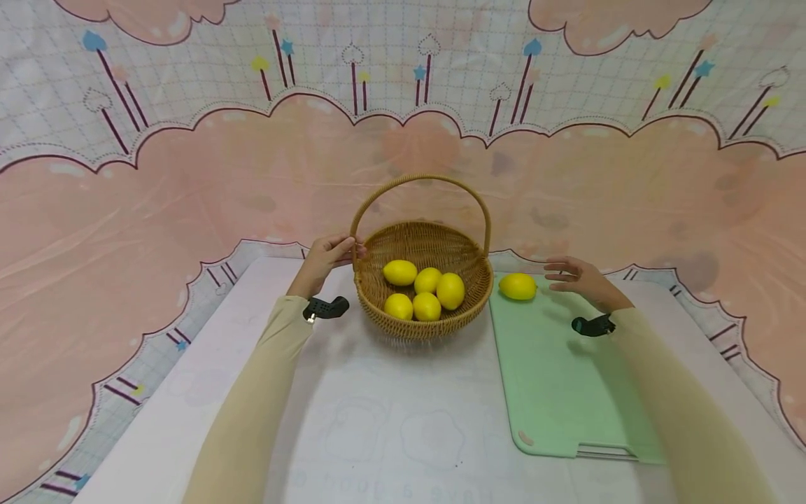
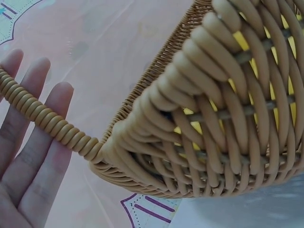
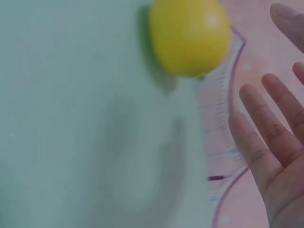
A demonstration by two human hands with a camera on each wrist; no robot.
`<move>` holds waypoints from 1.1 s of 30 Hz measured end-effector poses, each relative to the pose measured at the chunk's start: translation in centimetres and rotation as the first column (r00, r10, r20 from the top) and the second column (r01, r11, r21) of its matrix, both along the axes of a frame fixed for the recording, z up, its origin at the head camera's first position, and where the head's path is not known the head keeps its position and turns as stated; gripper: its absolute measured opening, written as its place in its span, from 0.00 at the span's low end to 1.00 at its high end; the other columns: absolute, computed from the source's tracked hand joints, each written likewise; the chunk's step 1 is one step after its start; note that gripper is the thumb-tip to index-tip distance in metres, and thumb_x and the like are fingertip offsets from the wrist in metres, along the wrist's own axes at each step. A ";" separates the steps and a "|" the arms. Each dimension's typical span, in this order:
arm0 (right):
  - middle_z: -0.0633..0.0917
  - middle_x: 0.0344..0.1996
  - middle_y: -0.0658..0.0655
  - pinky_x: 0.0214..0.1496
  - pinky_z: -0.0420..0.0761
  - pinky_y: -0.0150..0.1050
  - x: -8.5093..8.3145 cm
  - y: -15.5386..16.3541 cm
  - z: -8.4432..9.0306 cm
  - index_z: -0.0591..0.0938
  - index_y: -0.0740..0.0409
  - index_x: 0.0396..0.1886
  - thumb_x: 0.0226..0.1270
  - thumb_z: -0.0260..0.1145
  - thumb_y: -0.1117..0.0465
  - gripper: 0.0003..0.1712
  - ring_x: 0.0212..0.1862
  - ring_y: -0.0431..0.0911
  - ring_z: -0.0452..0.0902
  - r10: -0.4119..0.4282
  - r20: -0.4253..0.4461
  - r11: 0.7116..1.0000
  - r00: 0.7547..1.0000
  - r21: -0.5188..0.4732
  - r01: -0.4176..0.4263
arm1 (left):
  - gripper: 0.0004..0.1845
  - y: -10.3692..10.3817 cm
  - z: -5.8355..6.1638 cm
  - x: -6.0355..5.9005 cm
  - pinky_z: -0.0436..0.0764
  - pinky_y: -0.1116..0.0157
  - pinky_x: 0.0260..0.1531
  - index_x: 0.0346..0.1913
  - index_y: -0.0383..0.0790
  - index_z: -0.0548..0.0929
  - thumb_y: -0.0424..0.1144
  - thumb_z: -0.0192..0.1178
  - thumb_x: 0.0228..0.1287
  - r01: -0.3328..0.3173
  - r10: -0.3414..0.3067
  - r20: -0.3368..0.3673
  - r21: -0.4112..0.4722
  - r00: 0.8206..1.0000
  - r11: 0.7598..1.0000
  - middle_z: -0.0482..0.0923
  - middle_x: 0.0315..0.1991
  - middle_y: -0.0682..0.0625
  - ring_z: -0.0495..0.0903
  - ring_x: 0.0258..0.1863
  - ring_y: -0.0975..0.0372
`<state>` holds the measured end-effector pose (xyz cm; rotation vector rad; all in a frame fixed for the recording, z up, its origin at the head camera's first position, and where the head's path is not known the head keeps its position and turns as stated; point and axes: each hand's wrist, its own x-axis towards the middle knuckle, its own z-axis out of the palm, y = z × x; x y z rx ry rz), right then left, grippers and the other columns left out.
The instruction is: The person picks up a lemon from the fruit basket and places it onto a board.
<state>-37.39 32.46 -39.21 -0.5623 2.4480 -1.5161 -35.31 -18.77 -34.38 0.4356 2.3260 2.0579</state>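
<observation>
A brown wicker basket (image 1: 423, 329) with a tall arched handle stands upright, holding several yellow lemons (image 1: 427, 306). My left hand (image 1: 327, 260) is at the basket's left side, its straight, spread fingers (image 2: 54, 118) lying behind the foot of the handle (image 2: 52, 124). Where that thumb lies is hidden in the left wrist view. One more lemon (image 1: 518, 286) lies on the far left end of a green cutting board (image 1: 567, 392). Just right of this lemon, my right hand (image 1: 582, 280) hovers over the board with extended fingers (image 3: 259, 109), apart from the lemon and holding nothing.
The white tabletop (image 1: 378, 420) carries faint printed drawings and lettering. A pink patterned cloth (image 1: 302, 168) rises behind the basket and along both sides. The board has a metal-edged handle slot (image 1: 606, 452) at its near end. Dark wrist cameras sit on both wrists.
</observation>
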 end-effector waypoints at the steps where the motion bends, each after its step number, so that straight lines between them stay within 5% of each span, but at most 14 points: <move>1: 0.62 0.67 0.71 0.52 0.78 0.26 0.0 0.0 0.4 0.61 0.63 0.68 0.66 0.63 0.59 0.35 0.57 0.35 0.74 0.014 -0.012 1.000 1.000 0.001 -0.014 | 0.23 0.0 -0.1 -0.1 0.76 0.56 0.57 0.57 0.19 0.70 0.40 0.46 0.73 -0.002 0.002 -0.003 -0.001 1.000 1.000 0.83 0.31 0.63 0.83 0.36 0.71; 5: 0.69 0.63 0.67 0.49 0.79 0.24 0.1 -0.1 2.3 0.66 0.57 0.65 0.66 0.62 0.61 0.28 0.52 0.30 0.76 0.109 -0.084 0.994 0.990 0.000 -0.110 | 0.25 0.0 -0.3 -0.3 0.76 0.55 0.57 0.57 0.19 0.69 0.42 0.48 0.72 0.000 0.000 -0.021 -0.007 1.000 1.000 0.83 0.31 0.63 0.83 0.37 0.71; 10: 0.74 0.61 0.62 0.51 0.79 0.26 0.5 -1.7 5.5 0.68 0.59 0.64 0.67 0.61 0.61 0.26 0.58 0.49 0.76 0.182 -0.123 0.976 0.976 0.143 -0.164 | 0.24 -0.2 -0.3 -0.4 0.78 0.57 0.54 0.53 0.22 0.73 0.44 0.50 0.71 0.015 -0.015 -0.044 -0.004 0.999 1.000 0.83 0.31 0.62 0.84 0.37 0.69; 15: 0.72 0.62 0.66 0.55 0.79 0.36 1.1 -4.2 8.5 0.67 0.61 0.64 0.67 0.61 0.61 0.27 0.63 0.61 0.69 0.226 -0.055 0.943 0.973 0.263 -0.204 | 0.14 -0.4 -0.3 -0.5 0.80 0.61 0.52 0.47 0.37 0.79 0.44 0.51 0.70 0.030 -0.030 -0.051 -0.008 0.998 1.000 0.84 0.32 0.61 0.84 0.39 0.66; 18: 0.71 0.63 0.66 0.59 0.77 0.42 1.3 -5.6 9.7 0.66 0.62 0.65 0.68 0.60 0.61 0.28 0.65 0.61 0.67 0.282 -0.001 0.919 0.959 0.288 -0.270 | 0.17 -0.4 -0.2 -0.5 0.79 0.60 0.54 0.50 0.33 0.78 0.44 0.51 0.70 0.038 -0.038 -0.042 -0.010 0.998 0.999 0.84 0.32 0.61 0.84 0.39 0.66; 23: 0.71 0.63 0.65 0.63 0.74 0.48 1.3 -8.5 10.9 0.67 0.62 0.64 0.68 0.60 0.62 0.27 0.65 0.59 0.68 0.379 0.046 0.865 0.924 0.338 -0.371 | 0.25 -0.2 0.2 -0.4 0.76 0.54 0.57 0.58 0.21 0.70 0.43 0.50 0.71 0.046 -0.046 -0.030 -0.010 0.998 0.999 0.84 0.31 0.63 0.83 0.37 0.69; 28: 0.70 0.64 0.66 0.64 0.73 0.47 1.3 -11.6 11.5 0.67 0.64 0.64 0.66 0.62 0.63 0.28 0.65 0.60 0.67 0.452 0.082 0.825 0.888 0.340 -0.451 | 0.25 0.1 0.6 -0.3 0.75 0.52 0.56 0.58 0.21 0.70 0.42 0.47 0.73 0.061 -0.061 -0.043 0.014 0.997 0.998 0.84 0.32 0.63 0.84 0.37 0.68; 33: 0.72 0.63 0.63 0.63 0.74 0.45 1.0 -14.6 11.8 0.67 0.65 0.64 0.64 0.64 0.59 0.31 0.65 0.58 0.68 0.489 0.106 0.810 0.866 0.314 -0.496 | 0.25 0.4 0.9 -0.3 0.79 0.61 0.53 0.59 0.24 0.71 0.45 0.46 0.73 0.070 -0.067 -0.048 0.054 0.997 0.996 0.85 0.33 0.62 0.85 0.39 0.65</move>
